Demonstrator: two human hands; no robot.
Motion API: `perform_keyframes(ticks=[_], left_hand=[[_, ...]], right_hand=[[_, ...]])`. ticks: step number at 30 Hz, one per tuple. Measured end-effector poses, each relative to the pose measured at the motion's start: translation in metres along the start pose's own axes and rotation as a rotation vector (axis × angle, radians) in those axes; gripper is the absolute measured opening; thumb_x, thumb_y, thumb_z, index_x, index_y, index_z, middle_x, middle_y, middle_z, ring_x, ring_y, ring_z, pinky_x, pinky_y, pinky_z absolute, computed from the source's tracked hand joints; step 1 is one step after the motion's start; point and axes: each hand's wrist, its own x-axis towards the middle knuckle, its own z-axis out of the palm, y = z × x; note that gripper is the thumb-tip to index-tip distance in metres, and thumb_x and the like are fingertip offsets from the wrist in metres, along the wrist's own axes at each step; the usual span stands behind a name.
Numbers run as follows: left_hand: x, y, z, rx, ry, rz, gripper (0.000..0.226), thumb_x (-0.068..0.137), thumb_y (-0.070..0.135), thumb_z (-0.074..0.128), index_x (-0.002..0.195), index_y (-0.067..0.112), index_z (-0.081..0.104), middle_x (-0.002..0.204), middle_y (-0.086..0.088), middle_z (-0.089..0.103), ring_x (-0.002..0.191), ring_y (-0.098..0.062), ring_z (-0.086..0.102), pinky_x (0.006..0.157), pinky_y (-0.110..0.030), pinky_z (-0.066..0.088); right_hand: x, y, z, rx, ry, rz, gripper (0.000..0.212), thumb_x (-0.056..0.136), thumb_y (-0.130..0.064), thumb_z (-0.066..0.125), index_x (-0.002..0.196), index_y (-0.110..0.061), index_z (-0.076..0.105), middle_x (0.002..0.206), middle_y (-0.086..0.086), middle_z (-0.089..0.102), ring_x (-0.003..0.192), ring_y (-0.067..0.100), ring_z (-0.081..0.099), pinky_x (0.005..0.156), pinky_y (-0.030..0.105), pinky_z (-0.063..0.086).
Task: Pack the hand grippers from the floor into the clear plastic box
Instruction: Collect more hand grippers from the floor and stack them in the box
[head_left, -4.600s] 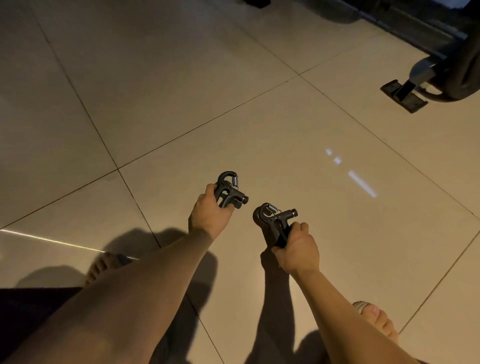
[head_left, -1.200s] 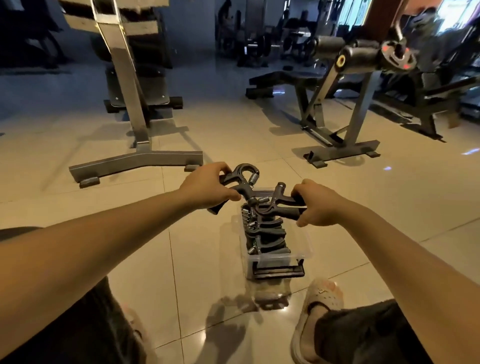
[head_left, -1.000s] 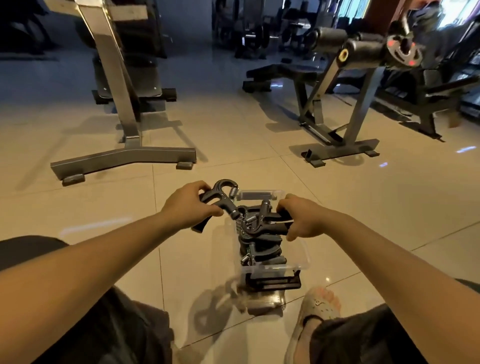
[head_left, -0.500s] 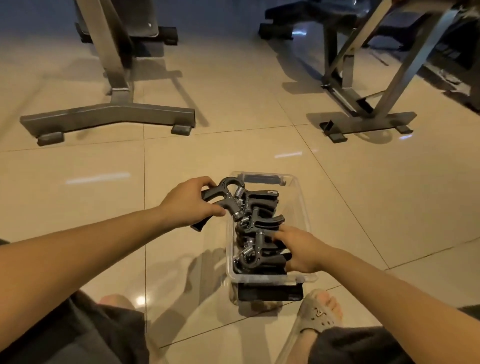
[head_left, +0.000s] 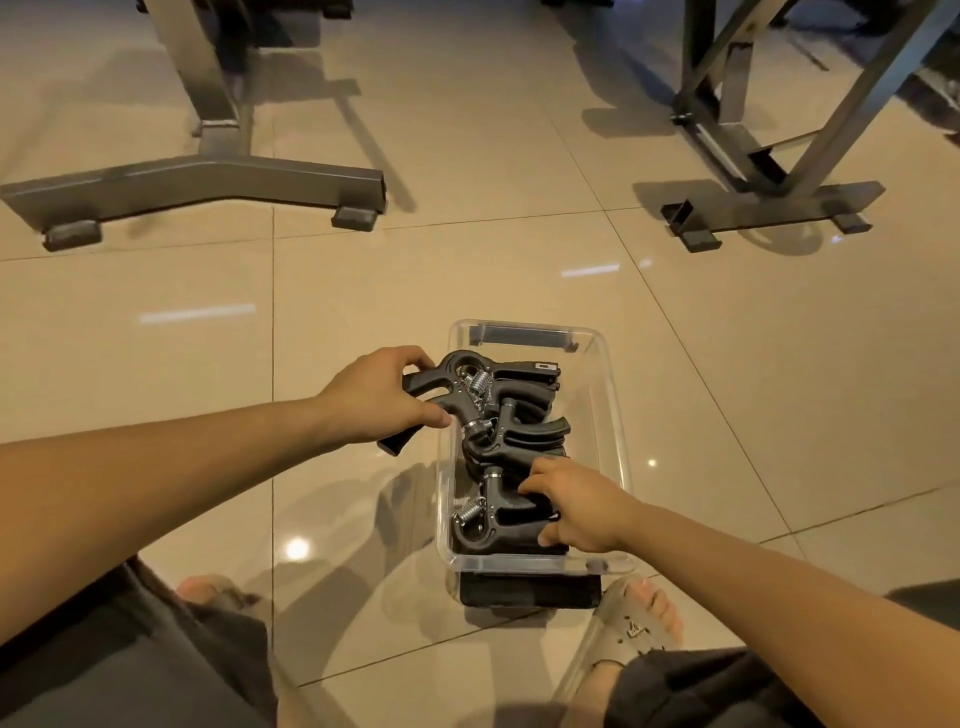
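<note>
Two hands show in my head view, each on a gripper. My left hand (head_left: 379, 400) is curled round the handles of the left gripper (head_left: 441, 392), fingers over the top handle and thumb under the lower one. Past its fingertips the gripper's loop and spring hang over the left rim of the box (head_left: 609, 410); the handle ends poke out on the palm side, outside the box.

My right hand (head_left: 576, 506) is down inside the box, fingers and thumb curled on the handles of the right gripper (head_left: 496, 517). It lies at the end of the box nearest my wrist, spring out beyond the fingertips. Between my two hands more grippers, the pile (head_left: 524, 434), lie stacked in the box.

The box stands on the floor (head_left: 208, 338). A black slab (head_left: 524, 592) shows under its end, below my right wrist, and a sandal (head_left: 631, 623) sits just beside that. Well beyond both hands stand two metal frames (head_left: 197, 182).
</note>
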Motion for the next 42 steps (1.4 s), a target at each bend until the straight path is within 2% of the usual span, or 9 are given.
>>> perform_keyframes(ticks=[13,15,18,21,26,29,34,38,42], left_hand=[[0.014,0.005,0.009,-0.042,-0.032,-0.025,0.044,0.07,0.04,0.089,0.105,0.032,0.063,0.082,0.004,0.07,0.076,-0.02,0.068,0.073,-0.037,0.056],[0.015,0.004,0.009,-0.032,-0.021,-0.033,0.046,0.069,0.041,0.089,0.105,0.032,0.063,0.082,0.005,0.069,0.076,-0.019,0.068,0.073,-0.036,0.056],[0.017,0.004,0.01,-0.032,0.002,-0.031,0.048,0.068,0.044,0.089,0.107,0.032,0.062,0.085,0.005,0.07,0.077,-0.019,0.069,0.076,-0.039,0.059],[0.015,0.011,0.011,-0.118,0.029,0.003,0.049,0.069,0.044,0.089,0.107,0.032,0.061,0.084,0.005,0.072,0.075,-0.018,0.07,0.074,-0.039,0.06],[0.004,0.031,0.014,-0.269,0.054,0.073,0.046,0.073,0.039,0.089,0.108,0.03,0.061,0.073,0.008,0.07,0.058,-0.002,0.065,0.052,-0.017,0.048],[0.0,0.036,0.012,-0.319,0.037,0.061,0.045,0.078,0.039,0.086,0.112,0.026,0.06,0.074,0.007,0.067,0.054,0.0,0.062,0.05,-0.013,0.044],[0.003,0.041,-0.008,-0.4,0.012,0.0,0.033,0.091,0.042,0.071,0.117,0.024,0.062,0.092,-0.008,0.075,0.075,-0.014,0.069,0.071,-0.033,0.053],[0.001,0.049,-0.02,-0.396,-0.039,0.058,0.015,0.098,0.024,0.064,0.105,0.016,0.074,0.085,-0.006,0.075,0.072,-0.015,0.067,0.063,-0.026,0.051],[0.001,0.054,-0.019,-0.494,-0.069,0.019,0.016,0.098,0.015,0.065,0.104,0.002,0.071,0.081,-0.017,0.069,0.07,-0.022,0.066,0.06,-0.027,0.054]], right_hand=[[0.003,0.006,-0.004,0.043,-0.018,-0.043,0.069,0.083,-0.04,0.077,0.144,-0.021,0.051,0.132,-0.002,0.055,0.122,0.019,0.05,0.099,0.034,0.046],[0.003,0.008,-0.02,0.188,0.009,0.014,0.061,0.085,-0.042,0.075,0.138,-0.019,0.056,0.131,0.0,0.06,0.12,0.019,0.056,0.1,0.035,0.048],[0.001,0.006,-0.054,0.695,0.207,0.128,0.032,0.09,-0.04,0.072,0.111,-0.015,0.072,0.105,0.008,0.073,0.098,0.022,0.068,0.091,0.041,0.056],[0.001,-0.011,-0.083,1.123,0.277,0.163,0.03,0.097,-0.038,0.064,0.103,-0.01,0.072,0.096,0.014,0.075,0.09,0.025,0.073,0.081,0.035,0.058],[0.004,-0.031,-0.101,1.334,0.322,0.127,0.019,0.096,-0.019,0.068,0.108,-0.004,0.065,0.08,0.013,0.072,0.07,0.021,0.071,0.071,0.036,0.059],[0.005,-0.027,-0.109,1.373,0.334,0.149,0.014,0.096,-0.008,0.065,0.108,-0.001,0.064,0.079,0.014,0.069,0.066,0.019,0.066,0.064,0.031,0.059],[0.002,-0.014,-0.124,1.202,0.342,0.089,0.022,0.104,-0.014,0.053,0.109,-0.006,0.072,0.079,0.007,0.063,0.071,0.017,0.056,0.068,0.031,0.054],[-0.001,-0.018,-0.135,1.125,0.374,0.043,0.026,0.105,-0.016,0.049,0.104,-0.002,0.072,0.083,0.009,0.062,0.072,0.017,0.054,0.063,0.025,0.051],[0.003,-0.016,-0.137,1.121,0.553,0.112,0.012,0.101,-0.022,0.059,0.103,-0.012,0.066,0.077,0.005,0.062,0.063,0.012,0.056,0.066,0.033,0.047]])
